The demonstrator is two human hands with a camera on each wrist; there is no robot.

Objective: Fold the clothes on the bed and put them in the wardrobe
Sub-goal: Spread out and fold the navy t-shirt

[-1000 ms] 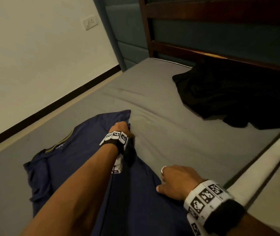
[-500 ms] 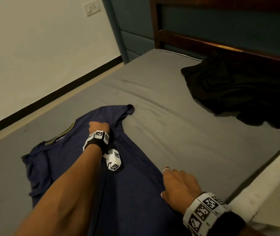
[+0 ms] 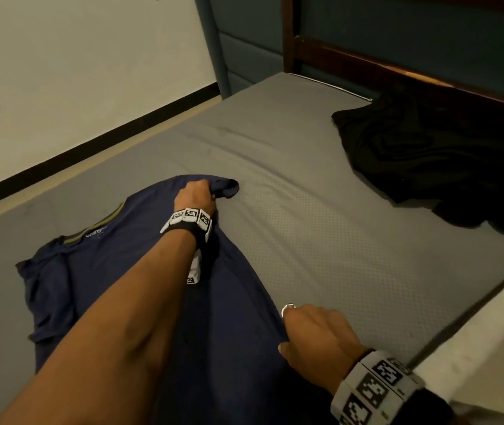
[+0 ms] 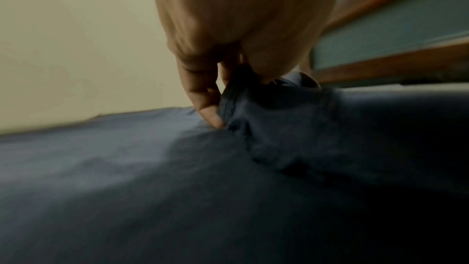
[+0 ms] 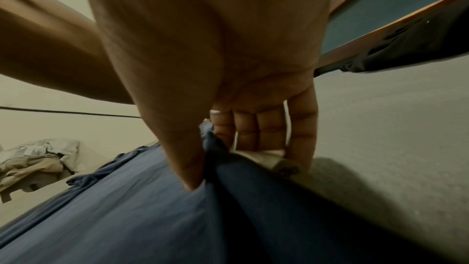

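A navy blue T-shirt [image 3: 116, 271] lies spread on the grey mattress [image 3: 321, 240], collar toward the left. My left hand [image 3: 197, 194] reaches across it and grips the bunched sleeve [image 3: 229, 188] at its far edge; the left wrist view shows the fingers [image 4: 208, 95] curled into that cloth [image 4: 266, 127]. My right hand [image 3: 312, 335] pinches the shirt's right side edge near the front, thumb [image 5: 187, 164] pressed against a raised fold [image 5: 228, 168]. A black garment [image 3: 434, 167] lies crumpled at the back right by the headboard.
A dark wooden headboard [image 3: 398, 65] closes the far end of the bed. A cream wall [image 3: 60, 87] with a dark skirting runs along the left side. The bed's right edge [image 3: 474, 332] is near my right wrist. A pale heap of clothes [image 5: 38, 160] shows in the right wrist view.
My left hand drew back toward the collar, then went out again to the sleeve and now grips it. The right hand has stayed on the shirt's side edge.
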